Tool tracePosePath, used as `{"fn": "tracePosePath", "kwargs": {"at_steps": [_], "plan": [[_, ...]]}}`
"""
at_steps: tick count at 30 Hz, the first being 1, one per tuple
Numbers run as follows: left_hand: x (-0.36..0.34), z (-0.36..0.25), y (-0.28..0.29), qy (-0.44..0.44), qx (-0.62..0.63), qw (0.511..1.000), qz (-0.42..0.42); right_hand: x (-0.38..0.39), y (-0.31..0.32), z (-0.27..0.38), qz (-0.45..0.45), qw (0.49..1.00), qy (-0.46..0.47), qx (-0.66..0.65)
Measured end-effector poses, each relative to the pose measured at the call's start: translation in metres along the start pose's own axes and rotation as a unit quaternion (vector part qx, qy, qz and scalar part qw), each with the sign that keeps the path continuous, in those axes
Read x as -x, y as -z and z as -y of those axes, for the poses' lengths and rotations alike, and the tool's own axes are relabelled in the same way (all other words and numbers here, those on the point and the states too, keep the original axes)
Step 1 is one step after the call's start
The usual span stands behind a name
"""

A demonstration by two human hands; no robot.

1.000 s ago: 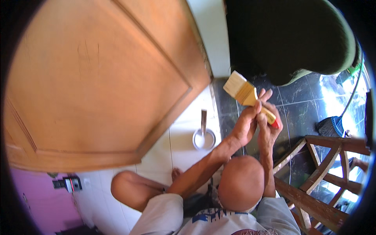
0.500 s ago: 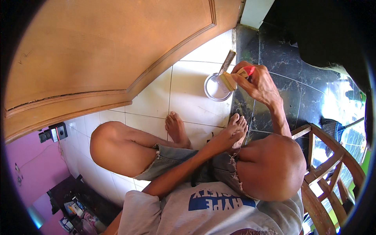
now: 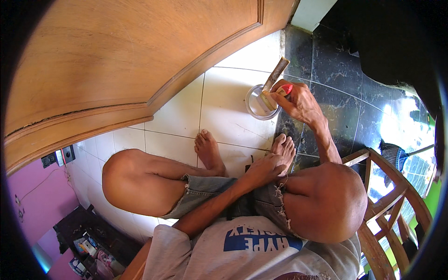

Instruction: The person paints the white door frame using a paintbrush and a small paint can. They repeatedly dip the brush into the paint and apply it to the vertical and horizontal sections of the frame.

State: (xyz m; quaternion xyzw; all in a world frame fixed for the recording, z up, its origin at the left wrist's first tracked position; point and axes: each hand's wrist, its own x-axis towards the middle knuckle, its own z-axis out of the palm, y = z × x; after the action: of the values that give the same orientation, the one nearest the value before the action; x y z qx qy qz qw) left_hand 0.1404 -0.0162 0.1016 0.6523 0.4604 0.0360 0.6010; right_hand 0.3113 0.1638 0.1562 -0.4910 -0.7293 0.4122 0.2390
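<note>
My right hand (image 3: pixel 298 103) is closed on a paintbrush (image 3: pixel 267 100) with a red-tipped handle, its bristles down inside a round open can (image 3: pixel 252 113) holding something pale. A flat, worn stick (image 3: pixel 276 72) stands slanted in that can, which sits on the white tiles (image 3: pixel 177 116) beside dark tiles (image 3: pixel 336 70). My left hand (image 3: pixel 266 167) rests with fingers loosely extended at my right foot (image 3: pixel 283 143) and ankle, holding nothing visible. My left foot (image 3: pixel 209 149) is bare on the white tiles, and both knees are bent.
A large wooden panel door (image 3: pixel 130 56) fills the upper left. At right are a wooden frame (image 3: pixel 392 200), a broom (image 3: pixel 394 158) and a dark bulky object (image 3: pixel 392 37). At left are a small black device (image 3: pixel 63 157), a pink wall (image 3: pixel 37 200) and a cluttered dark table (image 3: pixel 79 221).
The brush has come down from mid-air into the can in my right hand. My left hand, which was on the brush, has moved down to my right foot. The view has shifted.
</note>
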Motion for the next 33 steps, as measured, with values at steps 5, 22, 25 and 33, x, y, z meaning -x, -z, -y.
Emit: {"fn": "tracePosePath", "kwargs": {"at_steps": [5,22,25,33], "plan": [[-0.001,0.003,-0.001,-0.008,0.012,1.0,-0.004,0.003,0.0,-0.004,-0.008,1.0,-0.011,0.0],[-0.001,0.011,-0.003,0.011,-0.016,1.0,0.017,0.062,-0.067,-0.091,-0.241,0.626,-0.287,-0.684],[0.004,0.02,0.0,0.011,-0.047,0.999,-0.005,0.059,-0.08,-0.082,-0.256,0.617,-0.311,-0.676],[0.035,0.002,0.042,-0.019,-0.286,0.954,0.085,0.071,-0.094,-0.092,-0.262,0.586,-0.327,-0.694]]}}
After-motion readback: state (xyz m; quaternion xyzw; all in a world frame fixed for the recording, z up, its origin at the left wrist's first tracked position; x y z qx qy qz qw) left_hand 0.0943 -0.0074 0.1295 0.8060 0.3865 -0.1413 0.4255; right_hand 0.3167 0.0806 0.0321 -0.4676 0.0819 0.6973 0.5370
